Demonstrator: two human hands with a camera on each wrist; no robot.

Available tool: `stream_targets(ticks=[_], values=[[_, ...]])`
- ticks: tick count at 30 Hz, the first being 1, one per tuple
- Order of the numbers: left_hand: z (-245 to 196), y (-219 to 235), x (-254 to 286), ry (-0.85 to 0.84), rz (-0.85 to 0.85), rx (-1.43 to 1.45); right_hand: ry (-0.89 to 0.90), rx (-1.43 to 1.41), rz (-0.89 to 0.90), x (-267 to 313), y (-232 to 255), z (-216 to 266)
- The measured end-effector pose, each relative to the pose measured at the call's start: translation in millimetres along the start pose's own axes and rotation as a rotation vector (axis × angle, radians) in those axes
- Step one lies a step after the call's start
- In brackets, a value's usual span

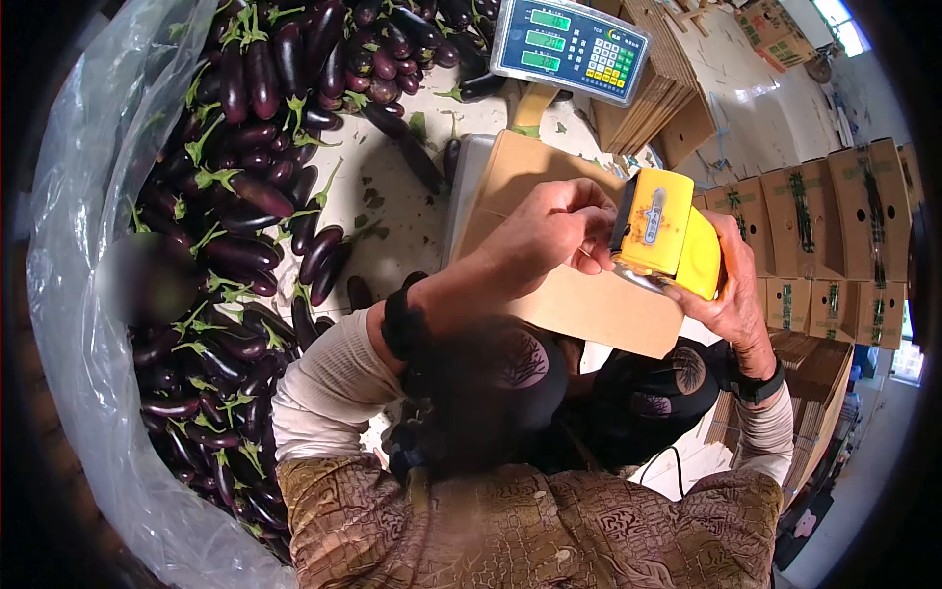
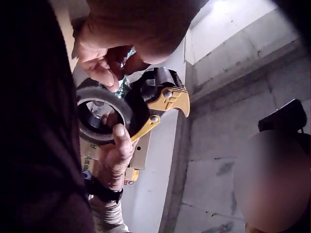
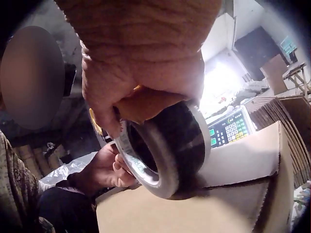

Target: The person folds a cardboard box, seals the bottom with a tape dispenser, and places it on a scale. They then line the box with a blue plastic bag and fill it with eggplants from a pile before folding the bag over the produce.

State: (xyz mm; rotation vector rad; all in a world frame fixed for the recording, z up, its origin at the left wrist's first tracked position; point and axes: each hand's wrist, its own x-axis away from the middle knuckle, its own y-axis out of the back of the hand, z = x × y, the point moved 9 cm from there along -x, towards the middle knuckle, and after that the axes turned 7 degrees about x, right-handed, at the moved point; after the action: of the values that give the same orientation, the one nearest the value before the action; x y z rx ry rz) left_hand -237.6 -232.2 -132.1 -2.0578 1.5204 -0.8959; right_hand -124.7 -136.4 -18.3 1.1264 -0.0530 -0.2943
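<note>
A yellow tape dispenser [image 1: 655, 224] is gripped by my right hand [image 1: 731, 285] above a cardboard box [image 1: 589, 309]. In the right wrist view the tape roll [image 3: 167, 162] sits in it, under the right hand [image 3: 141, 53]. My left hand [image 1: 545, 231] is at the dispenser's dark front edge, its fingertips bent together. From the left wrist view, the left hand [image 2: 126, 36] pinches green-printed tape [image 2: 123, 87] beside the roll [image 2: 86, 131], while the right thumb lies against the roll's rim.
Many eggplants [image 1: 240, 255] lie to the left beside clear plastic sheeting [image 1: 88, 255]. A scale display [image 1: 569, 49] stands beyond the box, with flattened cardboard [image 1: 657, 83] beside it. Taped boxes [image 1: 814, 221] are stacked at the right.
</note>
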Motion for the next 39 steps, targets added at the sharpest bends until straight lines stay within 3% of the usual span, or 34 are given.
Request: stream_targets(ticks=[5, 14, 16, 18, 20, 22, 24, 27, 31, 33, 39], values=[[2, -1, -1, 0.014, -0.015, 0.028, -0.006, 0.0, -0.011, 1, 1, -1], [-41, -9, 18, -0.301, -0.041, -0.255, -0.043, -0.055, 0.006, -3, -2, 1], [-52, 0, 28, -0.316, -0.15, -0.32, -0.043, -0.076, 0.024, -7, -2, 5], [-61, 18, 34, -0.601, -0.156, -0.581, -0.036, -0.025, 0.043, -9, -2, 12], [-71, 64, 57, -0.516, -0.318, -0.48, 0.013, 0.022, 0.052, -11, 0, 18], [-73, 125, 87, -0.313, -0.569, -0.108, -0.034, 0.04, 0.107, -12, 2, 15], [-80, 174, 117, -0.38, -0.609, -0.213, -0.002, 0.061, 0.115, -11, 3, 19], [-62, 192, 123, -0.406, -0.564, 0.005, 0.029, 0.112, 0.112, -17, 1, 36], [-56, 204, 120, -0.404, -0.647, 0.071, -0.03, 0.113, 0.13, -25, -4, 39], [-58, 210, 110, -0.453, -0.561, 0.016, -0.006, 0.153, 0.135, -29, -7, 45], [-50, 226, 92, -0.458, -0.596, -0.147, -0.006, 0.197, 0.199, -40, -14, 49]])
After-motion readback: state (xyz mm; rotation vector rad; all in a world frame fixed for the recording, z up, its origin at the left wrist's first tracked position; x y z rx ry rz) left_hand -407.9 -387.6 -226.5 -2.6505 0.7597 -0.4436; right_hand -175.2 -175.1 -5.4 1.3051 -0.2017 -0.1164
